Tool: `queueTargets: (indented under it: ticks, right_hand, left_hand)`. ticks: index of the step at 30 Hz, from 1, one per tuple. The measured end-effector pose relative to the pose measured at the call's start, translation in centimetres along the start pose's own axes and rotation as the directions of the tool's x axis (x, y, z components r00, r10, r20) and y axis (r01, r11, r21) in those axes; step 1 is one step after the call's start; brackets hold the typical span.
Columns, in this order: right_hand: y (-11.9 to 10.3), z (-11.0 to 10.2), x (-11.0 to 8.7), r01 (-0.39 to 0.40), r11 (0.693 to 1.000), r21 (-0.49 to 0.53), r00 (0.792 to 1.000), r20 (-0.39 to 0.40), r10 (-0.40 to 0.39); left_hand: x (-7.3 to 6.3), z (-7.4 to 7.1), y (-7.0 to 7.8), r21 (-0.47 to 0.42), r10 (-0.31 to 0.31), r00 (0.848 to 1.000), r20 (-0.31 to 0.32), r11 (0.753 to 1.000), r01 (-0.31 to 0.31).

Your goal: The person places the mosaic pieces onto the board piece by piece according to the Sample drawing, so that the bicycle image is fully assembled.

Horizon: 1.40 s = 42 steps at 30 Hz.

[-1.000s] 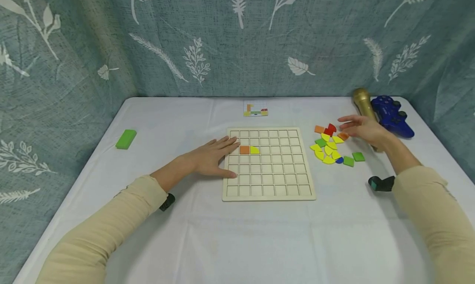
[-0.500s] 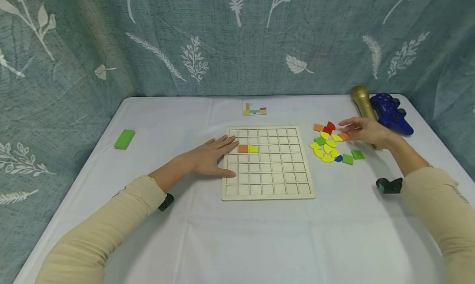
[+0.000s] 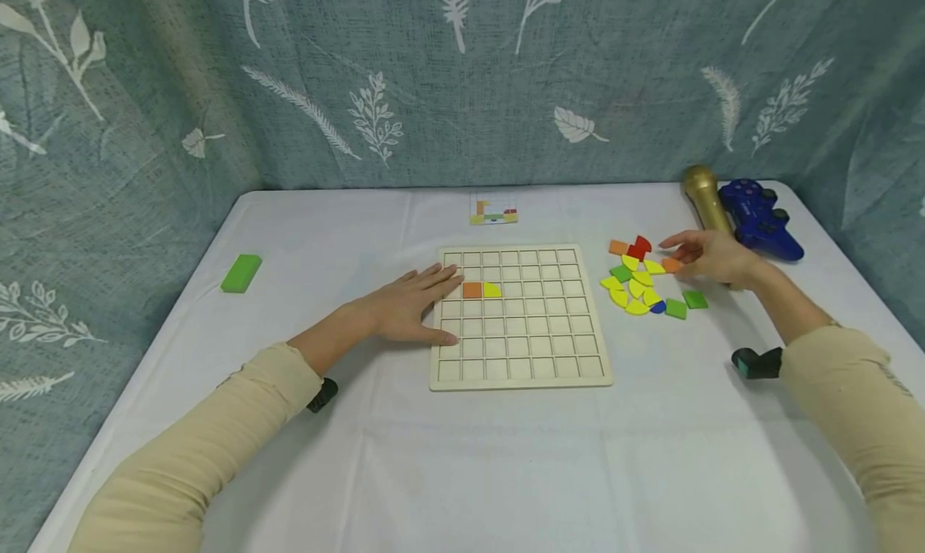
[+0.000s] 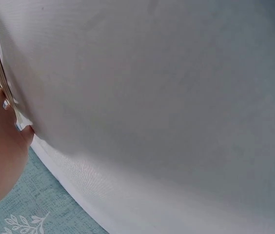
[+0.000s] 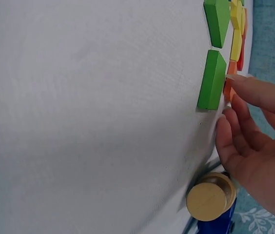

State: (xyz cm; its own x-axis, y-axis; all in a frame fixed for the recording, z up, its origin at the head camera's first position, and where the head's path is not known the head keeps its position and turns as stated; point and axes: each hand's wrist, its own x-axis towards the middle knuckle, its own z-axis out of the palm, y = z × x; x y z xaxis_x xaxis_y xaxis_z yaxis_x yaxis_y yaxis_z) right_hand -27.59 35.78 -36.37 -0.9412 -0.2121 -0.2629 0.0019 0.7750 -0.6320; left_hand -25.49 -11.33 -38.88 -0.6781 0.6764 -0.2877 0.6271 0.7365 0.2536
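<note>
In the head view a pale wooden grid board (image 3: 523,376) lies mid-table, with an orange square tile (image 3: 472,290) and a yellow quarter-round tile (image 3: 492,290) set side by side in its cells. My left hand (image 3: 408,308) rests on the board's left edge, fingers spread. Right of the board, my right hand (image 3: 715,258) pinches another orange tile (image 3: 671,265) at the edge of a loose group of tiles. In the right wrist view, thumb and fingertips meet around that orange tile (image 5: 229,87), partly hidden. Two green tiles (image 5: 212,80) lie close by.
Several yellow tiles (image 3: 636,306), red tiles (image 3: 639,248) and a blue piece (image 3: 658,306) lie right of the board. Behind stand a gold microphone (image 3: 704,196) and a blue game controller (image 3: 760,220). A pattern card (image 3: 494,209) lies at the back, a green block (image 3: 242,273) at left.
My right hand has come down onto the orange tile, its fingers drawn in around it, and the tile has turned slightly. My left hand stays on the board's edge.
</note>
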Motion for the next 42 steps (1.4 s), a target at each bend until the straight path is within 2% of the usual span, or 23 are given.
queueTargets:
  ticks: [11, 19, 26, 29, 36, 42]
  right_hand:
    - [-0.1, 0.0, 0.0, -0.033, 0.999, -0.003, 0.999, 0.005, 0.033]
    - [-0.3, -0.2, -0.2, -0.045, 0.998, -0.049, 0.999, 0.0, 0.045]
    - [-0.1, -0.5, -0.4, -0.11, 0.99, -0.089, 0.994, -0.02, 0.109]
    - [0.0, -0.7, -0.6, -0.135, 0.989, -0.058, 0.991, -0.031, 0.134]
    - [-0.3, -0.8, -0.9, -0.208, 0.973, 0.1, 0.976, -0.045, 0.214]
    - [-1.0, -0.4, -1.0, -0.203, 0.968, 0.15, 0.978, -0.015, 0.208]
  left_hand:
    - [0.0, 0.0, 0.1, -0.003, -0.003, 1.0, -0.007, 1.0, 0.003]
    - [-0.2, 0.0, 0.0, 0.003, -0.008, 1.0, -0.002, 1.0, 0.008]
    - [-0.1, 0.0, 0.0, 0.006, 0.0, 1.0, -0.002, 1.0, 0.0]
    - [-0.1, 0.0, 0.0, 0.001, 0.001, 1.0, -0.003, 1.0, -0.001]
    - [-0.1, 0.0, 0.2, 0.011, -0.007, 1.0, 0.0, 1.0, 0.007]
    - [-0.1, 0.0, 0.1, 0.011, -0.009, 1.0, -0.002, 1.0, 0.009]
